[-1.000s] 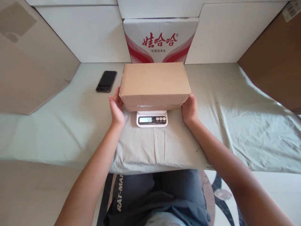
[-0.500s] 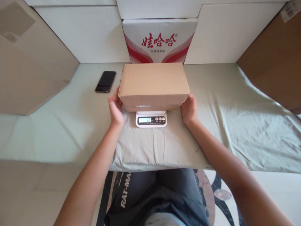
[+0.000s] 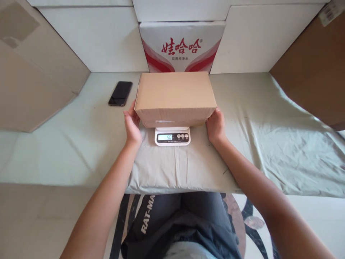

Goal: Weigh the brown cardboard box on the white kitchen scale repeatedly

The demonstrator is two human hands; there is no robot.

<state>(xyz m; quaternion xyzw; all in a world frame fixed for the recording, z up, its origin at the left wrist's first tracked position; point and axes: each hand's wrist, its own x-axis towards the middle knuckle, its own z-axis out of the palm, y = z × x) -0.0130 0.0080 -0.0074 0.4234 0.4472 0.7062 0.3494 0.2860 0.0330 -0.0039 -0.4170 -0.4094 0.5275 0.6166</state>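
A closed brown cardboard box (image 3: 175,90) sits over a small white digital scale (image 3: 172,141), hiding the scale's platform. The front panel of the scale shows, with a lit display reading about 50 and a few round buttons. My left hand (image 3: 132,126) grips the box at its left end, fingers partly hidden behind the side. At the opposite end, my right hand (image 3: 216,125) holds the lower right corner, its fingertips tucked against the cardboard. Clear tape runs along the box's front face.
A black phone (image 3: 120,93) lies on the pale green cloth (image 3: 88,144) left of the box. Behind stands a white and red carton (image 3: 180,43) with Chinese lettering. Large cardboard boxes flank the surface, one at the left (image 3: 40,72) and one at the right (image 3: 312,72).
The whole view has shifted very slightly. Both hands keep their places on the box, and the scale's display reads the same.
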